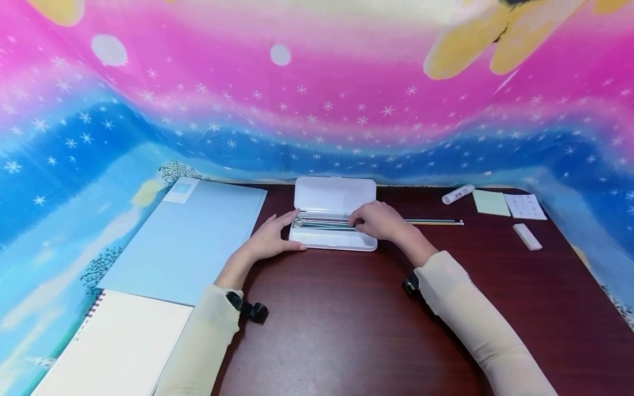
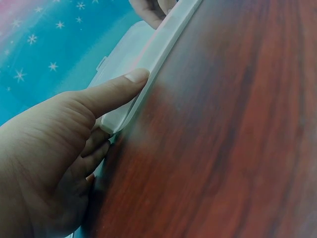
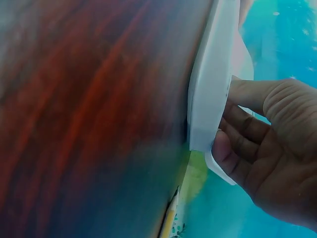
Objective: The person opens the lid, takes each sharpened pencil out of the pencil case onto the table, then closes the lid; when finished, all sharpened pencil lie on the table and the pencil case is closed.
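A white pencil case lies with its lid raised behind it. Several pencils lie lengthwise inside. My left hand holds the case by its left end, thumb along the front rim and the other fingers around the end. Over the right part of the case, my right hand has its fingers curled down among the pencils, pinching at a dark green one. In the right wrist view, the fingertips of that hand are partly hidden behind the case wall.
Two more pencils lie right of the case. Farther right are a glue stick, a green sticky-note pad, a white printed card and a white eraser. On the left lie a light blue folder and a spiral notebook.
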`<state>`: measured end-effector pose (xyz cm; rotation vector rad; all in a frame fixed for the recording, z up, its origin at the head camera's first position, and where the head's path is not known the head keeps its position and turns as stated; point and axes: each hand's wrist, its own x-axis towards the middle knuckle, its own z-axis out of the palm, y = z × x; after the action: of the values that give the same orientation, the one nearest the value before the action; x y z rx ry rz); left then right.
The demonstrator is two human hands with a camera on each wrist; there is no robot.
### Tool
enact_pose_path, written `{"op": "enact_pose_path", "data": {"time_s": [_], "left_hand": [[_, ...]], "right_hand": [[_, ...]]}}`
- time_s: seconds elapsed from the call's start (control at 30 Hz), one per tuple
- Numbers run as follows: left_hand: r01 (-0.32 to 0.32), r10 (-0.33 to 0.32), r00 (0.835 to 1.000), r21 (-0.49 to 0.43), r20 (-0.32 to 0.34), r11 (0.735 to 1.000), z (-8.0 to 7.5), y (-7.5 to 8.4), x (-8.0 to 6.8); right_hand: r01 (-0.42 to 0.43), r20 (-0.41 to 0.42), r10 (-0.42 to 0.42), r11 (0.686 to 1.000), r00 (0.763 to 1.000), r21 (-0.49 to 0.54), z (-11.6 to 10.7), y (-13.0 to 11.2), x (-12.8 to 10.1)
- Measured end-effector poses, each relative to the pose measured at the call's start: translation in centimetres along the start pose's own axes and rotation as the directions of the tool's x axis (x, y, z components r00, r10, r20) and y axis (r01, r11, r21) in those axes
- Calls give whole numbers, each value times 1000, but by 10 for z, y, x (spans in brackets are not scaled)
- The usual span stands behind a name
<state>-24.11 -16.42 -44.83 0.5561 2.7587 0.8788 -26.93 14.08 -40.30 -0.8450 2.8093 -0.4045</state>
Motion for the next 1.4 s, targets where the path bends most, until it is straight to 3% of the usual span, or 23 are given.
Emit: {"op": "enact_pose_path", "data": {"time_s": [0.23,0.73,1.4], "left_hand": [[-8,8,1000,9,7,1000,3,-1,3],[-2,2,1000,10,6,1000,2,0,4],[-2,2,1000,12,1,1000,2,-1,2]], "right_hand": [[-21,-26,22,998,999,52,0,9,-8],[-50,-182,91,975,979,216,-24,43,-41],[-139,-202,199,951,959,277,-36,102,-93]]}}
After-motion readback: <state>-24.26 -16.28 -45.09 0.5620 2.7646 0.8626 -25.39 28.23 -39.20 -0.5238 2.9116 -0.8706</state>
